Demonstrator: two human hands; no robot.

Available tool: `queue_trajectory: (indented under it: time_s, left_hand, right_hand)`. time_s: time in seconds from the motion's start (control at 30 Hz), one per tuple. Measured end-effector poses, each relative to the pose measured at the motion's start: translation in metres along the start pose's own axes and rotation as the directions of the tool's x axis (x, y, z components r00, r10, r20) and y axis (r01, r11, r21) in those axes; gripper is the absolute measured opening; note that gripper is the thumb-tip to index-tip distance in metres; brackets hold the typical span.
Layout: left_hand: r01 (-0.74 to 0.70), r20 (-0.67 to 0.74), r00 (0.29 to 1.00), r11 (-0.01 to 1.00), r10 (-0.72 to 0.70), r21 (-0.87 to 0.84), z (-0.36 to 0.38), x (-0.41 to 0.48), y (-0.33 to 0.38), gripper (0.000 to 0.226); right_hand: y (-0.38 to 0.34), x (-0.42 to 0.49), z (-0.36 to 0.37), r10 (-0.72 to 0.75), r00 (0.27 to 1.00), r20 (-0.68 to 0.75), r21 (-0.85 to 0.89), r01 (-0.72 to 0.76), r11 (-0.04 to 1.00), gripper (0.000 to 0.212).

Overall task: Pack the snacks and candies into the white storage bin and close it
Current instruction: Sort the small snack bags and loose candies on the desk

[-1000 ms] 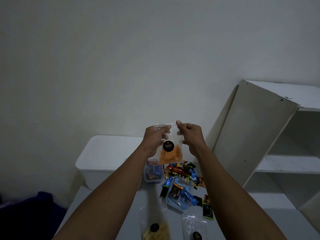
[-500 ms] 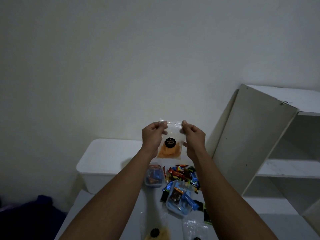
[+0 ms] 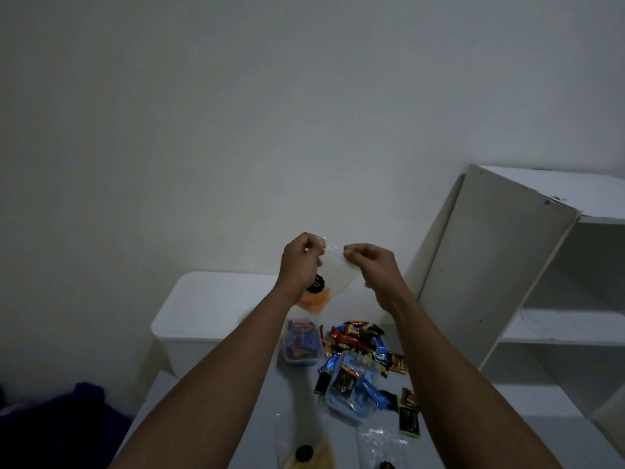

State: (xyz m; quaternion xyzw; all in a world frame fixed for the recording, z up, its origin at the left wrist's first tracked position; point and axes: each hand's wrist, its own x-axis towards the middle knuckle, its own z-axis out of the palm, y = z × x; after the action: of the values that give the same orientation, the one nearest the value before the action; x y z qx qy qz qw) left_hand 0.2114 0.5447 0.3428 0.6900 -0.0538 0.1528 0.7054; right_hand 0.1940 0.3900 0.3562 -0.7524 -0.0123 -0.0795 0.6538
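Pale bare wall fills most of what we see, and below it a white tabletop [image 3: 294,401] runs toward us. Held up above the table is a clear plastic pouch of orange snack pieces with a round black label [image 3: 334,275], hanging tilted between both hands. We see the left hand [image 3: 301,265] with its fingers curled tight, pinching one top corner of the pouch. The right hand [image 3: 372,270] pinches the other top corner at its fingertips, all its fingers bent inward. Behind the hands, at the table's far left, sits the white plastic storage bin [image 3: 209,306] with its flat lid on. We count two small clear plastic tubs of wrapped candies: the far tub [image 3: 301,345] near the bin and the near tub [image 3: 350,387] closer to us, with a loose heap of bright wrapped candies [image 3: 362,338] around them. Two more clear pouches lie at the near edge, the yellow-snack pouch [image 3: 306,455] and the second flat pouch [image 3: 382,445]. A white shelf unit [image 3: 507,265] stands at the right.
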Motion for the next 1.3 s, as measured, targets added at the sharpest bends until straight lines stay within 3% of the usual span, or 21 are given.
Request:
queue_trajectory:
  time_s: [0.1,0.27,0.37,0.57,0.73,0.87,1.03,1.13,1.2,1.3]
  left_hand:
    - [-0.050,0.099,0.995,0.985,0.033,0.166,0.003,-0.005,-0.004,0.016]
    - [-0.127,0.044,0.992,0.942,0.119,0.310,0.005,-0.007,-0.016,0.016]
    - [-0.060,-0.050,0.996,0.958,0.077,0.280,0.010,-0.009,-0.022,0.016]
    - [0.083,-0.206,0.978,0.975,-0.040,0.205,0.026,-0.023,-0.038,0.015]
    - [0.241,-0.265,0.941,0.966,-0.209,0.096,0.032,-0.040,-0.062,0.020]
    - [0.348,-0.227,0.919,0.934,-0.323,0.083,0.043,-0.054,-0.095,0.020]
    - [0.598,-0.054,0.798,0.800,-0.600,-0.045,0.076,-0.092,-0.147,0.016]
    - [0.720,-0.029,0.684,0.681,-0.729,-0.132,0.095,-0.122,-0.171,0.014]
    - [0.788,-0.021,0.595,0.588,-0.804,-0.185,0.112,-0.142,-0.183,0.014]
    - [0.852,0.007,0.500,0.490,-0.866,-0.187,0.141,-0.168,-0.196,0.020]
  right_hand:
    - [-0.006,0.005,0.000,-0.105,0.988,0.111,-0.167,0.122,0.978,0.012]
    - [-0.006,0.011,0.006,-0.180,0.969,0.168,-0.384,0.233,0.894,0.024]
    - [-0.001,0.010,0.016,-0.175,0.969,0.172,-0.425,0.233,0.875,0.027]
    - [0.022,0.002,0.020,-0.110,0.988,0.110,-0.455,0.148,0.878,0.022]
    - [0.064,-0.021,-0.001,0.043,0.997,0.066,-0.394,-0.014,0.919,0.030]
    - [0.095,-0.046,-0.022,0.173,0.984,-0.049,-0.279,-0.180,0.943,0.034]
    - [0.152,-0.078,-0.063,0.369,0.894,-0.253,-0.033,-0.390,0.920,0.044]
    - [0.185,-0.108,-0.087,0.534,0.837,-0.115,-0.041,-0.541,0.840,0.056]
    - [0.207,-0.127,-0.104,0.607,0.794,0.022,-0.098,-0.603,0.792,0.046]
    - [0.238,-0.148,-0.133,0.669,0.739,0.074,-0.174,-0.651,0.739,0.032]
